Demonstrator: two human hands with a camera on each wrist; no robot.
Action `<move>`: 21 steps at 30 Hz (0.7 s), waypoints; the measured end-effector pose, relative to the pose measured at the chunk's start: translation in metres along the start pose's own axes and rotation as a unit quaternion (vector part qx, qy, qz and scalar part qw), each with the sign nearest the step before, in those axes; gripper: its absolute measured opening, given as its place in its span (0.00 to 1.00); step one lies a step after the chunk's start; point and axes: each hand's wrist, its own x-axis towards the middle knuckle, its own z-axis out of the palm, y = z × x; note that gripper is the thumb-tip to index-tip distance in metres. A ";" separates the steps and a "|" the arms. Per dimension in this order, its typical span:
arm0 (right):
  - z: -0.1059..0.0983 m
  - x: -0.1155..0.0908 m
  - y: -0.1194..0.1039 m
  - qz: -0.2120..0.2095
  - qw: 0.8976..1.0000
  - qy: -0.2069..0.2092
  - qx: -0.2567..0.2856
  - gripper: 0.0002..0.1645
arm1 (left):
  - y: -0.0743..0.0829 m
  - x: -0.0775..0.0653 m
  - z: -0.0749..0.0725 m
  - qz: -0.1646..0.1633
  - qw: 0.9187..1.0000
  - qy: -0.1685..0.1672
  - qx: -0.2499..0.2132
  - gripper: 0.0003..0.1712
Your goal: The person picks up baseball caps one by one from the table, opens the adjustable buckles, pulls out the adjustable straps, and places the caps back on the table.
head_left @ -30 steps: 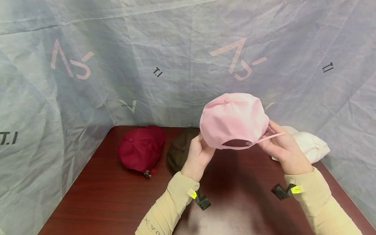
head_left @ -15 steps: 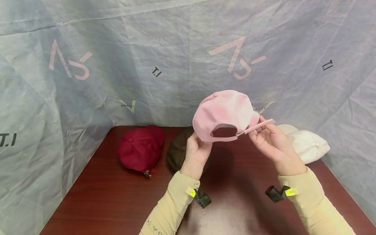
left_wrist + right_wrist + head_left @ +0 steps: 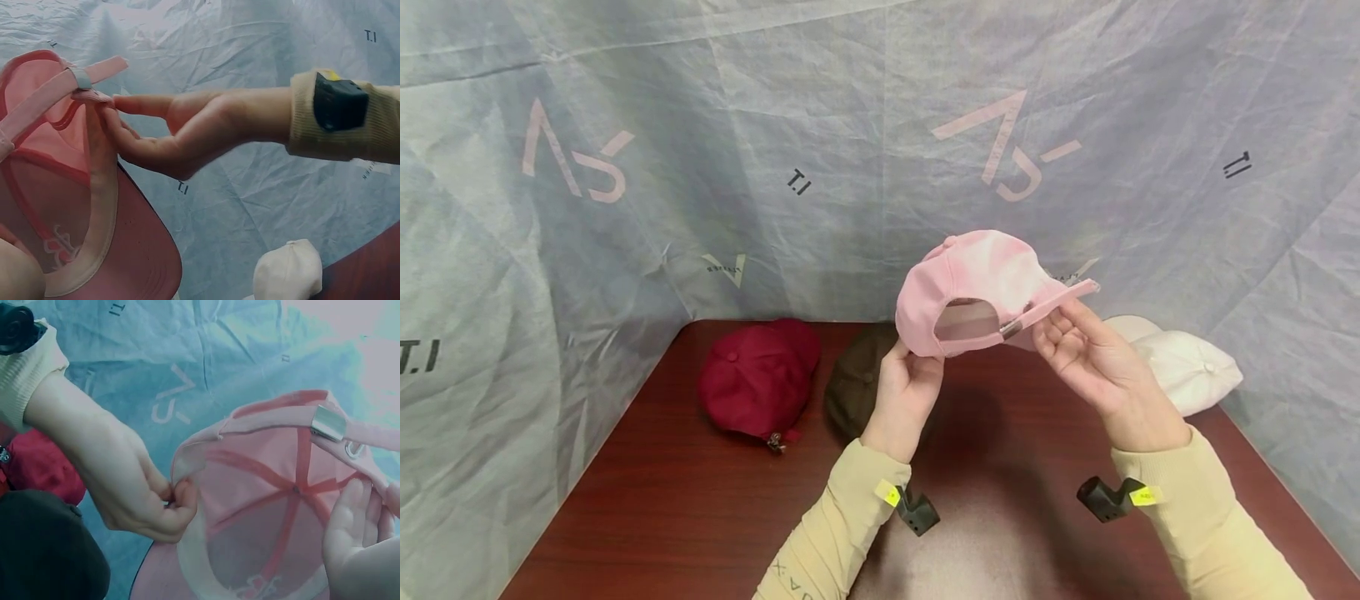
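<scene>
Presently, fingers of the left hand and right hand pinch the pink cap by its rim; light, even tension should steady the strap.

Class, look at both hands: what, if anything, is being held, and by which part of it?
A pink cap: the left hand pinches its rim on one side, the right hand pinches it opposite, near the strap buckle.

Free lane betw. L grip & R grip, under pink cap, over surface; more room front L. 3 obstacles: red cap rear L, dark cap behind L grip, white cap behind R grip. Backdrop bars rear.
</scene>
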 end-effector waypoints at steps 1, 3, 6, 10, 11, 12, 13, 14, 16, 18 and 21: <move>0.001 0.000 0.000 -0.004 1.000 0.001 -0.003 0.14 | -0.001 0.000 -0.001 -0.001 1.000 0.002 0.003 0.11; 0.004 0.001 0.000 -0.012 1.000 0.003 -0.011 0.14 | -0.002 -0.001 -0.002 -0.004 1.000 0.001 0.014 0.11; 0.008 0.002 -0.002 -0.023 0.999 0.013 -0.026 0.13 | -0.003 -0.002 -0.005 -0.011 0.999 0.016 0.029 0.11; 0.013 0.003 -0.005 -0.031 0.998 0.038 -0.035 0.12 | -0.003 -0.005 -0.008 -0.024 0.997 0.046 0.059 0.11; 0.014 0.003 -0.006 -0.032 0.998 0.045 -0.035 0.12 | -0.003 -0.005 -0.009 -0.027 0.996 0.052 0.065 0.10; 0.015 0.003 -0.007 -0.033 0.997 0.053 -0.035 0.12 | -0.003 -0.006 -0.010 -0.031 0.995 0.057 0.070 0.10; 0.015 0.003 -0.008 -0.033 0.997 0.059 -0.034 0.13 | -0.003 -0.007 -0.011 -0.034 0.995 0.059 0.077 0.10; 0.016 0.003 -0.009 -0.033 0.997 0.064 -0.035 0.14 | -0.003 -0.007 -0.012 -0.037 0.994 0.061 0.083 0.09; 0.017 0.004 -0.011 -0.032 0.996 0.071 -0.039 0.15 | -0.002 -0.008 -0.015 -0.042 0.992 0.066 0.094 0.08; 0.018 0.005 -0.012 -0.031 0.995 0.077 -0.047 0.14 | -0.002 -0.009 -0.018 -0.046 0.989 0.071 0.119 0.08; 0.019 0.005 -0.014 -0.030 0.993 0.091 -0.062 0.14 | -0.001 -0.012 -0.022 -0.056 0.983 0.078 0.157 0.09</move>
